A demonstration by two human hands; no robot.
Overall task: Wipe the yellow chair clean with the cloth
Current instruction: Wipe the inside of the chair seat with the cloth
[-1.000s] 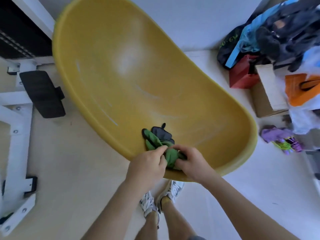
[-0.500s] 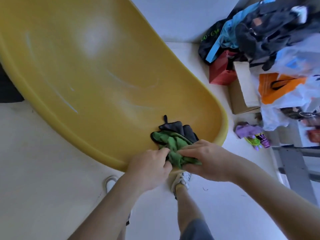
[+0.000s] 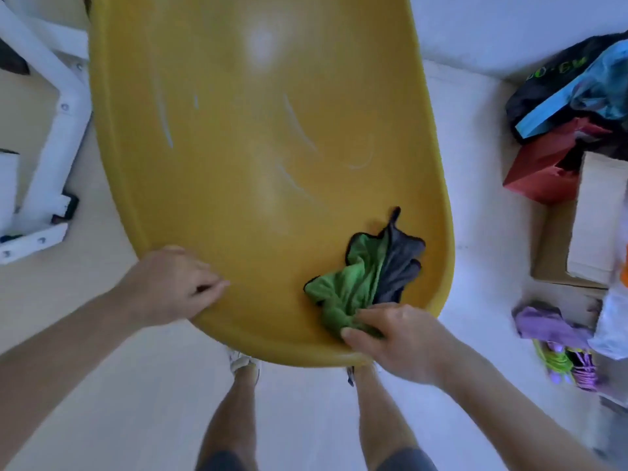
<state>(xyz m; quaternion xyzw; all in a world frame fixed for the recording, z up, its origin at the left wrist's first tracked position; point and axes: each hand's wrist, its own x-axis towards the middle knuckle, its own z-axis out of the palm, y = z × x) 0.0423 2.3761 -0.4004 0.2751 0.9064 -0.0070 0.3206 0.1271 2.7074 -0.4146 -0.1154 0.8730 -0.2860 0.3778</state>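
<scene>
The yellow chair (image 3: 238,147) is a large glossy shell that fills the middle of the view, with pale streaks on its inner surface. A crumpled green and dark grey cloth (image 3: 367,277) lies on the shell near its lower right rim. My right hand (image 3: 401,338) pinches the cloth's near end against the seat. My left hand (image 3: 170,287) grips the shell's lower left rim, fingers curled over the edge, well apart from the cloth.
A white metal frame (image 3: 54,130) stands on the floor to the left. At the right lies a pile of bags, a red bag (image 3: 543,164), a cardboard box (image 3: 571,246) and purple items (image 3: 550,324). My legs and shoes are under the chair's near edge.
My left hand let go of the cloth and moved left onto the chair's rim. The right hand keeps the cloth, now further right on the shell. The view swung so the chair points straight away.
</scene>
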